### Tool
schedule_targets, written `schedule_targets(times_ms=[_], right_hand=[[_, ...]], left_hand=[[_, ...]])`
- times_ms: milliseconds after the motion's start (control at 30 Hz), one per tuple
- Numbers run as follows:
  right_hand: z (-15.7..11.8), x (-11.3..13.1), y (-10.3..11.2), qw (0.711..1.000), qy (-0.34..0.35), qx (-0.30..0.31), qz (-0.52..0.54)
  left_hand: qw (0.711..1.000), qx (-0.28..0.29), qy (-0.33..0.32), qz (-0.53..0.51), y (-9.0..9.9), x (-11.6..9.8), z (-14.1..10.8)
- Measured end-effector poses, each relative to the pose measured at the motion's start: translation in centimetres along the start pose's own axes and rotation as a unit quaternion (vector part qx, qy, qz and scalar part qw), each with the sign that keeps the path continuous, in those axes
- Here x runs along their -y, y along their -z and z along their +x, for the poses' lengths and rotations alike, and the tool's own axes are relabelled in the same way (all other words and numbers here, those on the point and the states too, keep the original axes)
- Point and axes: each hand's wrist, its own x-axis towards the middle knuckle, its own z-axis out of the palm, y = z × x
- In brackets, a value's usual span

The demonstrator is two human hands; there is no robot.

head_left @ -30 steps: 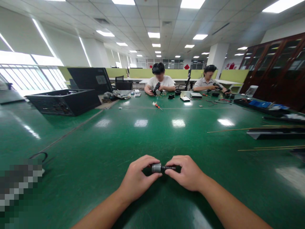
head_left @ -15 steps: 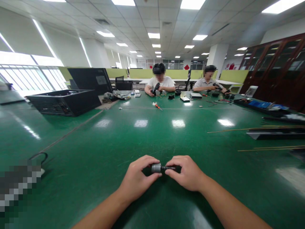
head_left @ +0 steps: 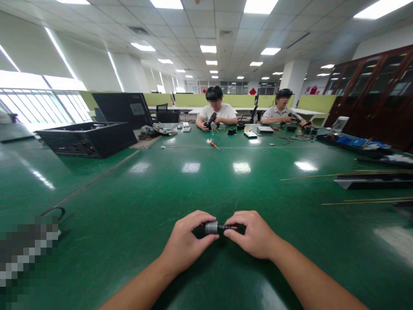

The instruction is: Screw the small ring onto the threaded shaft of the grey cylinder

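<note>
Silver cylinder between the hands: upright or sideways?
Sideways. The left hand grips the silver cylinder, and a thin dark rod runs level from it to the right hand. Cannot tell whether it touches the table.

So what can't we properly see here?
In the head view:
Metal cylinder: left end partly hidden by the left hand.
Thin rod: details too small, partly covered by the right hand.
Yellow sticks: cut off by the right edge.
Black box: inside bottom hidden by its walls.
</note>
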Motion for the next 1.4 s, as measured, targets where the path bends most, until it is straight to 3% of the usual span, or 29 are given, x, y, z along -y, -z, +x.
schedule_targets(times_ms=[1400], right_hand=[[0.05,-0.03,0.14,1.0,-0.003,-0.007,-0.008]], left_hand=[[1.0,-0.013,-0.006,0.019,0.27,-0.09,0.02]])
